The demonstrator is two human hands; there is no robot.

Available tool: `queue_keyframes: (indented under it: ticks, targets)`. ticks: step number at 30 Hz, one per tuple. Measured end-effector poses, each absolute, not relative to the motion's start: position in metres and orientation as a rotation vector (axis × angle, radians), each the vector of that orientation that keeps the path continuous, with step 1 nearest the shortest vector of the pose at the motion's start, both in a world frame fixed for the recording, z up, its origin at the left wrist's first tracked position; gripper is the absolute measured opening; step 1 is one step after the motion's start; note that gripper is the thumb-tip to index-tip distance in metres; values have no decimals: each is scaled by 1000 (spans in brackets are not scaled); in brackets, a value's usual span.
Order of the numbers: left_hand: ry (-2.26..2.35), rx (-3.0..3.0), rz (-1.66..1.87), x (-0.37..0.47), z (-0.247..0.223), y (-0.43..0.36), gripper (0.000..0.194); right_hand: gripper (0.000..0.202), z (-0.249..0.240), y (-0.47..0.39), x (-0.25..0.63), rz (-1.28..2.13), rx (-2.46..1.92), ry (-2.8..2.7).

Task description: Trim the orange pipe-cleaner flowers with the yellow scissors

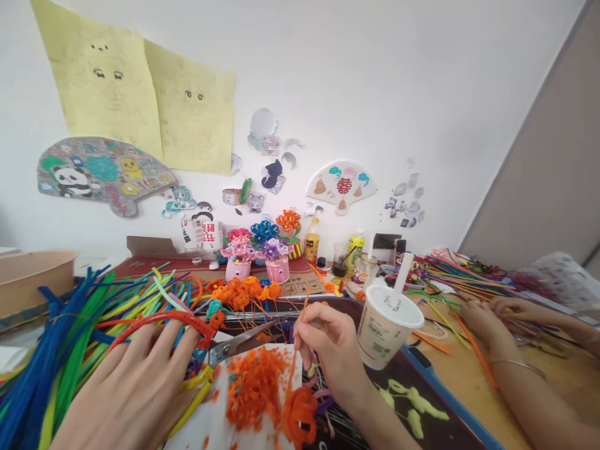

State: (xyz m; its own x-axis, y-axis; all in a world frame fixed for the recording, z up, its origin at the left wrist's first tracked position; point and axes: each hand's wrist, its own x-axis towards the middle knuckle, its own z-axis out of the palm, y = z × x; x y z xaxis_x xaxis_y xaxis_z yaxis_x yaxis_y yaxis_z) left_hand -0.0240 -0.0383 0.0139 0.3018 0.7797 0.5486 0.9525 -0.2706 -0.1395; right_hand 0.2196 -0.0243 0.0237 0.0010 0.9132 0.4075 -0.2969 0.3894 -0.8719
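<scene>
My left hand [134,381] is at the lower left. Its fingers curve over the red handle of a pair of scissors [241,344], whose metal blades point right. My left fingertips and thumb are partly hidden. My right hand [328,344] pinches the thin stem of an orange pipe-cleaner flower [300,415]. The looped bloom hangs below my fingers, its stem upright. Between my hands, orange fuzz clippings [255,384] lie heaped on a white sheet [210,425].
Loose pipe cleaners [60,337] are piled left. Orange flowers [244,290] lie behind the scissors. A lidded cup [387,331] with a straw stands beside my right hand. Potted pipe-cleaner flowers [276,250] and bottles [312,240] line the wall. Another person's hands [487,322] work at right.
</scene>
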Motion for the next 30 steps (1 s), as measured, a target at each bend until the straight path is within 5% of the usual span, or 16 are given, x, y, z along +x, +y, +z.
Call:
queue_keyframes:
  ticks: [3,11,30]
  targets:
    - [-1572,-2104,-349,-25,15,-37,34,16,22,-24,220,1134,-629,-1192]
    - [-1777,-2110,-637,-11,31,-42,30,17,24,-21,225,1169,-579,-1178]
    - [-2095,-2041,-332,-24,23,-45,34,16,36,-23,232,1409,-768,-1304]
